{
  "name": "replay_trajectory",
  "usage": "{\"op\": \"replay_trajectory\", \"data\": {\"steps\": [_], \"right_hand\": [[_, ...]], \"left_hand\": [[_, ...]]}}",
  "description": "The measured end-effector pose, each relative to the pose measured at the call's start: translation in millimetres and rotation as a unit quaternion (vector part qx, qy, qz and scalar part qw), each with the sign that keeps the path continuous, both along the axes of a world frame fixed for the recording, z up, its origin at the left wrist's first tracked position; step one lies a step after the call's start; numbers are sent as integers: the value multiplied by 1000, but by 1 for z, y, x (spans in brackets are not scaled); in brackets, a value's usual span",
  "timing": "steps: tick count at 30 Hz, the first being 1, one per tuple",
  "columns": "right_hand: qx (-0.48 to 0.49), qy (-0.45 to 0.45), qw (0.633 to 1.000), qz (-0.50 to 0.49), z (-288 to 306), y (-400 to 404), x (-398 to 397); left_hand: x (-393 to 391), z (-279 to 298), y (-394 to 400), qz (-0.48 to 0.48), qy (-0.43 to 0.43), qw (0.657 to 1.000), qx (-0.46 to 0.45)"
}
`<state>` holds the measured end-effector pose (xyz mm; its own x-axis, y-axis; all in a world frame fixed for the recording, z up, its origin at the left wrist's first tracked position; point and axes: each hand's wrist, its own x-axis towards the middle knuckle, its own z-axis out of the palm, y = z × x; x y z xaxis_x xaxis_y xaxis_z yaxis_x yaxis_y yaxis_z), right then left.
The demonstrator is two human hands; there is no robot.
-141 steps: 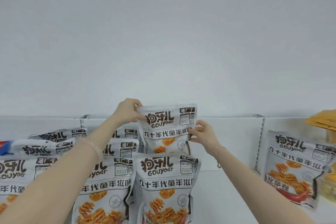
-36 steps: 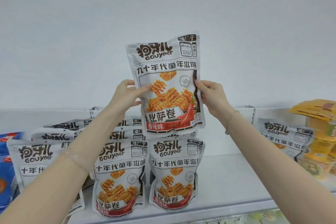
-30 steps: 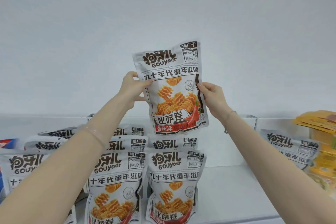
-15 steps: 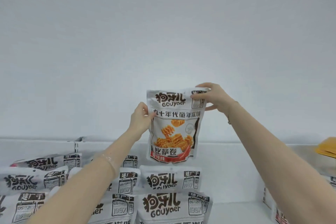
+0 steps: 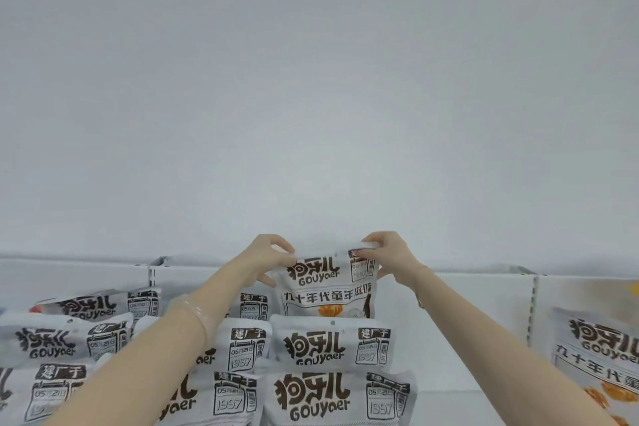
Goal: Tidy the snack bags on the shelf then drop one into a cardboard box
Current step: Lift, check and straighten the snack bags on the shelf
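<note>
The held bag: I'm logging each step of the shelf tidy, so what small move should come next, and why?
Probably let go of the held bag. Left hand and right hand pinch its top corners, and it stands upright at the back of the row, its lower half hidden behind the next bag. It looks seated, though its base cannot be seen.

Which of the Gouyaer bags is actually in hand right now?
The rearmost bag of the middle column: left hand and right hand pinch its top corners. The other bags stand or lie untouched.
</note>
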<state>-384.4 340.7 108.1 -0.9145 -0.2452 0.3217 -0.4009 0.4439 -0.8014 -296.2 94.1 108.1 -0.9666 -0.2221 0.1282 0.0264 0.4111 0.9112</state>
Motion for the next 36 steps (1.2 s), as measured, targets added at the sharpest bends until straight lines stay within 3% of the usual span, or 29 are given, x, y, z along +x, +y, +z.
{"op": "replay_trajectory", "data": {"steps": [4,9,16,25,31,33,36], "right_hand": [[55,13,998,-27,-25,3,-6],[175,36,983,-45,-42,2,-9],[303,33,950,-70,-54,-6,-6],[346,11,938,-19,-41,-8,0],[222,201,951,79,-11,-56,88],[247,206,934,156,-12,-79,129],[359,205,882,225,-25,-114,172]], "left_hand": [[-13,-22,6,32,9,997,-66],[-25,-42,5,45,5,967,-249],[-31,-56,8,67,-22,934,-351],[-21,-41,5,29,-19,933,-358],[50,3,-21,14,67,975,-211],[83,11,-34,11,84,982,-171],[124,8,-57,12,98,985,-139]]}}
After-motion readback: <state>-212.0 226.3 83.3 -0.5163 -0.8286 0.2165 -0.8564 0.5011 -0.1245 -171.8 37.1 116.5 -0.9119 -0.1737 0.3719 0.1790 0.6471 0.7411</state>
